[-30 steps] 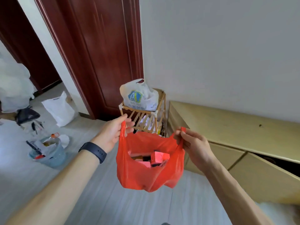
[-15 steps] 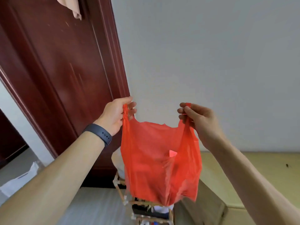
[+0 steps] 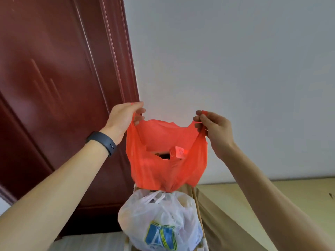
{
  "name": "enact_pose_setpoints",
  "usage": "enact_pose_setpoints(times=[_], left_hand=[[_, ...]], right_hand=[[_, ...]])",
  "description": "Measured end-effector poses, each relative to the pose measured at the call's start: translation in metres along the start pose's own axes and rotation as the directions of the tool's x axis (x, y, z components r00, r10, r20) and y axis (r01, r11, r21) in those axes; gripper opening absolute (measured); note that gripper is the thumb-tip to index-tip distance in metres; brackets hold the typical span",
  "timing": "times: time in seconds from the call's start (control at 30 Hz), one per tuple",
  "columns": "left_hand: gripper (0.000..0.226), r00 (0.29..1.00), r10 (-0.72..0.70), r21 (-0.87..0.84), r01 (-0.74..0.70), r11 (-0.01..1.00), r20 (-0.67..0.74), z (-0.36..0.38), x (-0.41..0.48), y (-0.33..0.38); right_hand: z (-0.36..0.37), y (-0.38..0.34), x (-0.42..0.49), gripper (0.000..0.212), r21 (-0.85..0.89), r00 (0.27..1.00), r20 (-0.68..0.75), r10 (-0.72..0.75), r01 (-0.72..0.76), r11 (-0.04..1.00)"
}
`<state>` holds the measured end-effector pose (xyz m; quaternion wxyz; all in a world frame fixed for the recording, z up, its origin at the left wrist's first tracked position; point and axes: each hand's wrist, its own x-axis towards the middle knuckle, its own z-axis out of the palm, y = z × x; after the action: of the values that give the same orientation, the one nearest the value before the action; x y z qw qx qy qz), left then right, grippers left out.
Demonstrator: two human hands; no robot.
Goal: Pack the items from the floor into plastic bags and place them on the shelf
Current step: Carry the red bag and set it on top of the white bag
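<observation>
Head | red bag (image 3: pixel 163 167) hangs (above white bag (image 3: pixel 163 220)) between left hand (image 3: pixel 123 116) and right hand (image 3: pixel 215 131) | both hands pinch its handles

White bag (image 3: pixel 159 220) sits atop the wooden shelf (image 3: pixel 199 215).

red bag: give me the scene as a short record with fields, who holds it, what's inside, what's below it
red bag: hanging open, stretched between both hands
left hand: pinches the left handle
right hand: pinches the right handle
contents: a red box shows at the mouth; rest unclear
below: white bag with a blue logo, on the wooden shelf
contact: cannot tell if the red bag touches the white bag
backdrop: dark red door, white wall
</observation>
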<state>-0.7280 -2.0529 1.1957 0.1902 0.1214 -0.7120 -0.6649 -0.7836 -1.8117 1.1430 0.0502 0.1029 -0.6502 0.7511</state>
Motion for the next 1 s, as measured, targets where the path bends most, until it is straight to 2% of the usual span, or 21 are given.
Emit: enact_pose_setpoints(times=[0.07, 0.17, 0.23, 0.33, 0.4, 0.43, 0.47, 0.53, 0.6, 0.67, 0.77, 0.83, 0.87, 0.9, 0.93, 0.97, 1.0], left_hand=[[0.012, 0.997, -0.030, 0.123, 0.021, 0.992, 0.069, -0.017, 0.024, -0.037], [0.012, 0.965, -0.184, 0.275, 0.128, 0.953, 0.189, -0.037, 0.049, -0.101], [0.011, 0.945, -0.214, 0.362, 0.114, 0.925, 0.248, -0.047, 0.059, -0.139], [0.011, 0.961, -0.118, 0.358, 0.022, 0.934, 0.250, -0.055, 0.064, -0.177], [0.007, 0.985, -0.033, 0.339, -0.027, 0.940, 0.170, -0.059, 0.059, -0.197], [0.015, 0.994, 0.014, 0.337, -0.049, 0.940, 0.105, -0.061, 0.054, -0.208], [0.029, 0.997, 0.063, 0.328, -0.072, 0.942, 0.038, -0.063, 0.048, -0.222], [0.064, 0.985, 0.169, 0.335, -0.148, 0.931, -0.034, -0.070, 0.038, -0.252], [0.104, 0.983, 0.180, 0.438, -0.176, 0.882, 0.033, -0.080, 0.032, -0.283], [0.129, 0.986, 0.097, 0.591, -0.158, 0.791, 0.134, -0.090, 0.033, -0.307], [0.141, 0.973, 0.030, 0.725, -0.189, 0.662, 0.227, -0.095, 0.047, -0.321], [0.130, 0.971, 0.028, 0.755, -0.204, 0.624, 0.238, -0.089, 0.063, -0.314], [0.116, 0.964, 0.050, 0.759, -0.237, 0.606, 0.261, -0.084, 0.072, -0.310], [0.099, 0.946, 0.085, 0.771, -0.306, 0.558, 0.314, -0.078, 0.081, -0.306], [0.086, 0.915, 0.101, 0.783, -0.388, 0.486, 0.390, -0.072, 0.089, -0.303], [0.085, 0.885, 0.094, 0.782, -0.449, 0.432, 0.456, -0.063, 0.095, -0.301], [0.092, 0.868, 0.053, 0.775, -0.467, 0.427, 0.494, -0.051, 0.099, -0.298]], right_hand=[[0.017, 0.036, 0.011, 0.021, -0.016, 0.997, -0.036, 0.071, -0.072, 0.997], [0.032, 0.093, 0.017, 0.022, -0.096, 0.974, -0.106, 0.200, -0.211, 0.973], [0.038, 0.123, 0.017, 0.021, -0.172, 0.963, -0.127, 0.239, -0.259, 0.950], [0.044, 0.144, 0.019, 0.020, -0.277, 0.955, -0.135, 0.263, -0.291, 0.916], [0.043, 0.150, 0.019, 0.015, -0.323, 0.959, -0.172, 0.224, -0.269, 0.907], [0.042, 0.154, 0.015, 0.014, -0.368, 0.964, -0.190, 0.184, -0.243, 0.898], [0.039, 0.161, 0.008, 0.023, -0.410, 0.967, -0.214, 0.137, -0.216, 0.886], [0.033, 0.176, -0.014, 0.055, -0.469, 0.969, -0.248, 0.014, -0.133, 0.873], [0.025, 0.202, -0.035, 0.090, -0.556, 0.971, -0.231, -0.065, -0.077, 0.828], [0.014, 0.231, -0.048, 0.118, -0.636, 0.987, -0.164, -0.004, -0.102, 0.765], [0.008, 0.254, -0.042, 0.145, -0.699, 0.986, -0.084, 0.145, -0.162, 0.696], [0.011, 0.253, -0.016, 0.159, -0.726, 0.976, -0.082, 0.203, -0.198, 0.659], [0.015, 0.248, 0.002, 0.159, -0.730, 0.970, -0.093, 0.226, -0.221, 0.647], [0.017, 0.243, 0.023, 0.148, -0.738, 0.969, -0.079, 0.235, -0.215, 0.640], [0.020, 0.238, 0.044, 0.126, -0.756, 0.967, -0.024, 0.254, -0.184, 0.628], [0.025, 0.234, 0.062, 0.090, -0.798, 0.958, 0.038, 0.285, -0.143, 0.585], [0.031, 0.232, 0.076, 0.047, -0.843, 0.952, 0.091, 0.291, -0.082, 0.532]])
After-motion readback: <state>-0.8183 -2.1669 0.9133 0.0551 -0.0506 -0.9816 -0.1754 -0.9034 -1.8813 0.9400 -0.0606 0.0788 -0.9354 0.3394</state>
